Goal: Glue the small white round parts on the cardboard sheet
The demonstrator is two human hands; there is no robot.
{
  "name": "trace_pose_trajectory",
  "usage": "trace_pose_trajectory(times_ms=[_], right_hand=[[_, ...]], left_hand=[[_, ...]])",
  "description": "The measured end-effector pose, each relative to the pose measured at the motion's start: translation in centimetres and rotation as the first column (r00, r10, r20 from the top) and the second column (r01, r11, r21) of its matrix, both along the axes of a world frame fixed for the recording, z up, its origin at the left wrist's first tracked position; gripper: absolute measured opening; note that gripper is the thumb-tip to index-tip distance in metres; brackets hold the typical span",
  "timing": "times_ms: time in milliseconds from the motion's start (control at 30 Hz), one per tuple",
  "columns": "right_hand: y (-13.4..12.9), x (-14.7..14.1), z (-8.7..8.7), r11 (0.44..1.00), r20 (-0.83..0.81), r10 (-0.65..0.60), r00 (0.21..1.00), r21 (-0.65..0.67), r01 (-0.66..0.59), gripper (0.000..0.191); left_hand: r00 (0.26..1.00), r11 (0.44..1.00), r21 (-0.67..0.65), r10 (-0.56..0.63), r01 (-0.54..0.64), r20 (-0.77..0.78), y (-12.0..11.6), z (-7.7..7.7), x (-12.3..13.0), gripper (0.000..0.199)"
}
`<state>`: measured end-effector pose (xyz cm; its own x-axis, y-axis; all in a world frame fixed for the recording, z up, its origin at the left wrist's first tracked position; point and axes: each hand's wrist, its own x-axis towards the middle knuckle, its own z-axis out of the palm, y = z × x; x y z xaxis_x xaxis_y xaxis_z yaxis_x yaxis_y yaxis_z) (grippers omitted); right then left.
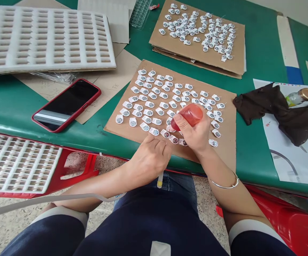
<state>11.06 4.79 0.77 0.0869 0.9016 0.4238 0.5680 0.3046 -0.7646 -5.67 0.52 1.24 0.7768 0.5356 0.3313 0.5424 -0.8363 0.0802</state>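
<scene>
My right hand [198, 133] is wrapped round a soft red squeeze bottle [192, 114], tilted over a brown cardboard sheet [226, 149]. Many small round metallic parts with white paper tabs and thin wires, such as one part [133, 122], lie in rough rows on this sheet. At the sheet's near edge my left hand [152, 156] is closed, fingertips curled beside the front parts [165, 134]. What its fingers pinch is hidden. From below that hand a thin pale strip with a yellow end [159, 180] sticks out. The bottle's tip is hard to make out.
A second cardboard stack [159, 41] with similar parts stands behind. To the left are a red-cased phone [67, 105] and a white foam tray [49, 39]; another white tray [17, 163] sits lower. Dark cloth [260, 101] and a gold-capped jar [300, 96] lie right.
</scene>
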Motion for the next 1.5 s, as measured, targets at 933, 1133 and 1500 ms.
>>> trace_pose_trajectory(times_ms=[933,1133,1500], right_hand=[[-0.4,0.3,0.1,0.998,0.090,0.012,0.996,0.063,-0.018,0.028],[-0.5,0.3,0.8,0.993,0.058,0.091,0.994,0.065,-0.095,0.029],[-5.0,1.0,-1.4,0.968,-0.448,-0.052,0.892,0.197,0.155,0.035]], left_hand=[[0.993,0.966,-0.253,-0.017,0.047,0.119,1.5,0.1,-1.2,0.014],[0.978,0.929,-0.369,0.044,0.035,0.204,2.7,1.0,-1.3,0.012],[0.953,0.566,-0.818,0.180,0.102,0.243,8.0,1.5,-2.1,0.007]])
